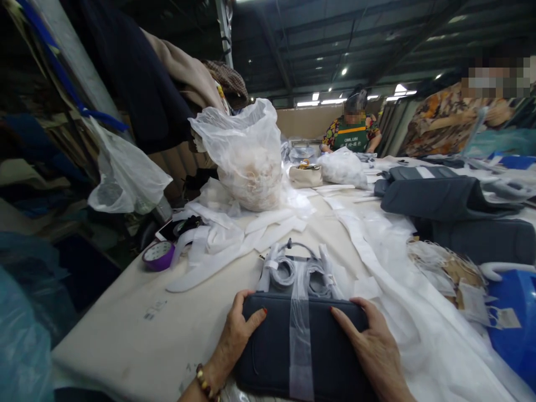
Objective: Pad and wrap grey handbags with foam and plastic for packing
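A dark navy bag [272,340] with a clear plastic strip [300,329] down its middle is at the near side of the table. My left hand [234,329] grips its left upper corner, thumb on the front face. On the opposite upper corner, my right hand [374,340] holds it in the same way, with its fingers behind the edge. Just beyond the bag's top edge lie grey looped handles [283,272], wrapped in plastic. What the bag's lower end rests on is hidden.
Left on the table are a purple tape roll [159,255] and white foam strips [221,262]. Behind them stands a stuffed clear plastic bag [251,162]. Dark padded pieces [435,198] and a blue bin [513,318] are at right. Two people work farther back.
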Tool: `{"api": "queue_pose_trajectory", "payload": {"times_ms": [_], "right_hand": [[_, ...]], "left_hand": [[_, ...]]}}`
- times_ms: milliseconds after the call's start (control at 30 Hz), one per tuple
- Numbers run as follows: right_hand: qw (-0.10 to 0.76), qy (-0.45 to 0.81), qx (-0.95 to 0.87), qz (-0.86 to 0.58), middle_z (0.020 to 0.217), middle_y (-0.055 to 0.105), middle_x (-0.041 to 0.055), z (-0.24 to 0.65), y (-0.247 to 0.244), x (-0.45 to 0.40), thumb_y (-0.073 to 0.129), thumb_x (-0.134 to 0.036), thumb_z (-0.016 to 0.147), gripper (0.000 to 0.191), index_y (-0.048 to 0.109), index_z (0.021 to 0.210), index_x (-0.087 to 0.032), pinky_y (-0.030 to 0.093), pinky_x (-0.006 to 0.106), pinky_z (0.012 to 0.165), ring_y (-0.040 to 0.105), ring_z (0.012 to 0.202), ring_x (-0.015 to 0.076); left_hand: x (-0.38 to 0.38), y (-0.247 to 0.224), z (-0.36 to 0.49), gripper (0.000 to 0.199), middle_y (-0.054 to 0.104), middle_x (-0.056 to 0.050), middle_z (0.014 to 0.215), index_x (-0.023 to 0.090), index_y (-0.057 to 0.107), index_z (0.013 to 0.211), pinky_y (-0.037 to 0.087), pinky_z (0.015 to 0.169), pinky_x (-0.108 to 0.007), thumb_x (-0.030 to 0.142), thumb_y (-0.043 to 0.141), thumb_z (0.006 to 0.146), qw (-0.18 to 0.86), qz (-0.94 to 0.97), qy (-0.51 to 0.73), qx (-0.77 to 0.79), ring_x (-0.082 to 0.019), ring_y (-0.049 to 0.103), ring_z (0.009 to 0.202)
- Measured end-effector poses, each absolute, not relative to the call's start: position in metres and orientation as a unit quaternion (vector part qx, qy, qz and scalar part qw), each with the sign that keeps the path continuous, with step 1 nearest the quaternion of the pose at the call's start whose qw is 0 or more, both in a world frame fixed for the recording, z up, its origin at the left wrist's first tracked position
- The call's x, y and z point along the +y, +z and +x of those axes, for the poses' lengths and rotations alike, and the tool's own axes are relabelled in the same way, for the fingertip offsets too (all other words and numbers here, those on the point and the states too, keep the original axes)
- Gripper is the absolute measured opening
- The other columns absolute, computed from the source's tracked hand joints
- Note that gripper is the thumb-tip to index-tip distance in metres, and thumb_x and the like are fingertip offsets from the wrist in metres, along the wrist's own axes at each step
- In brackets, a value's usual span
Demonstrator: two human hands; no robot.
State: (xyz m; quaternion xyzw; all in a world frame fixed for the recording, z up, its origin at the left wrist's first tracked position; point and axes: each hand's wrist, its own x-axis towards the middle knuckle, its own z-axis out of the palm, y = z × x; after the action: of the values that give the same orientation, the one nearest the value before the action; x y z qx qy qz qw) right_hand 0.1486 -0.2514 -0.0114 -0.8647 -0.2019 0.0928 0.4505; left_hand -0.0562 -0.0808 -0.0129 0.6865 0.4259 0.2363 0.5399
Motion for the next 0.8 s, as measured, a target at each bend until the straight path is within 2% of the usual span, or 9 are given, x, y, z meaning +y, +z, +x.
{"api": "queue_pose_trajectory", "payload": {"times_ms": [133, 300, 367, 433, 567, 667, 733, 800], "right_hand": [[0.499, 0.097, -0.151, -0.848, 0.100, 0.065, 0.0067, 0.145, -0.027, -0.256, 0.060, -0.073, 0.055, 0.069, 0.061, 0.100, -0.022, 0.048, 0.039, 0.076, 0.061, 0.079, 0.0255], [0.529, 0.103, -0.101, -0.836, 0.086, 0.068, 0.0055, 0.141, -0.033, -0.260, 0.061, -0.075, 0.052, 0.069, 0.062, 0.096, -0.021, 0.049, 0.037, 0.069, 0.061, 0.072, 0.0252], [0.509, 0.087, -0.095, -0.851, 0.088, 0.068, 0.0060, 0.142, -0.036, -0.262, 0.059, -0.075, 0.053, 0.070, 0.062, 0.096, -0.021, 0.050, 0.037, 0.068, 0.061, 0.070, 0.0245], [0.465, 0.073, -0.137, -0.872, 0.091, 0.068, 0.0069, 0.147, -0.042, -0.265, 0.054, -0.073, 0.060, 0.066, 0.063, 0.099, -0.021, 0.050, 0.036, 0.065, 0.060, 0.064, 0.0224], [0.407, 0.057, -0.287, -0.865, 0.109, 0.064, 0.0054, 0.162, -0.065, -0.272, 0.046, -0.057, 0.069, 0.048, 0.068, 0.098, -0.027, 0.050, 0.036, 0.062, 0.051, 0.050, 0.0154], [0.346, 0.022, -0.371, -0.861, 0.118, 0.060, 0.0040, 0.169, -0.078, -0.275, 0.041, -0.039, 0.072, 0.042, 0.068, 0.104, -0.031, 0.051, 0.034, 0.060, 0.050, 0.048, 0.0133], [0.322, 0.006, -0.385, -0.865, 0.122, 0.058, 0.0047, 0.167, -0.077, -0.274, 0.036, -0.032, 0.074, 0.045, 0.067, 0.107, -0.031, 0.050, 0.034, 0.061, 0.051, 0.048, 0.0128], [0.334, 0.016, -0.362, -0.870, 0.122, 0.058, 0.0063, 0.161, -0.067, -0.270, 0.031, -0.034, 0.077, 0.046, 0.066, 0.106, -0.029, 0.050, 0.035, 0.063, 0.052, 0.049, 0.0133]], "left_hand": [[-0.078, -0.011, -0.059, 0.048, 0.064, -0.004, 0.094, 0.020, 0.042, 0.109, 0.048, 0.082, -0.033, 0.049, 0.056, 0.074, 0.559, 0.708, 0.203, 0.379, -0.023, 0.061, 0.089], [-0.076, -0.001, -0.051, 0.040, 0.063, -0.005, 0.091, 0.021, 0.043, 0.103, 0.046, 0.080, -0.032, 0.049, 0.052, 0.076, 0.463, 0.769, 0.162, 0.410, -0.022, 0.060, 0.087], [-0.077, 0.000, -0.047, 0.036, 0.063, -0.005, 0.089, 0.020, 0.043, 0.101, 0.045, 0.079, -0.030, 0.048, 0.048, 0.078, 0.421, 0.793, 0.137, 0.418, -0.022, 0.060, 0.085], [-0.076, 0.000, -0.044, 0.035, 0.064, -0.004, 0.090, 0.020, 0.043, 0.102, 0.045, 0.078, -0.028, 0.047, 0.046, 0.080, 0.389, 0.811, 0.119, 0.420, -0.020, 0.061, 0.086], [-0.053, 0.003, -0.040, 0.035, 0.066, -0.002, 0.084, 0.021, 0.050, 0.104, 0.047, 0.072, -0.025, 0.045, 0.030, 0.089, 0.325, 0.832, 0.108, 0.435, -0.018, 0.062, 0.080], [-0.017, 0.007, -0.043, 0.040, 0.063, -0.010, 0.097, 0.015, 0.047, 0.115, 0.045, 0.080, -0.032, 0.035, 0.022, 0.091, 0.203, 0.831, 0.115, 0.505, -0.022, 0.060, 0.089], [0.007, 0.009, -0.049, 0.041, 0.055, -0.021, 0.115, 0.008, 0.044, 0.119, 0.040, 0.088, -0.042, 0.031, 0.031, 0.088, 0.105, 0.828, 0.107, 0.540, -0.030, 0.053, 0.104], [0.023, 0.008, -0.057, 0.039, 0.052, -0.026, 0.115, 0.005, 0.049, 0.113, 0.039, 0.086, -0.047, 0.029, 0.036, 0.086, 0.030, 0.839, 0.076, 0.538, -0.036, 0.050, 0.107]]}}
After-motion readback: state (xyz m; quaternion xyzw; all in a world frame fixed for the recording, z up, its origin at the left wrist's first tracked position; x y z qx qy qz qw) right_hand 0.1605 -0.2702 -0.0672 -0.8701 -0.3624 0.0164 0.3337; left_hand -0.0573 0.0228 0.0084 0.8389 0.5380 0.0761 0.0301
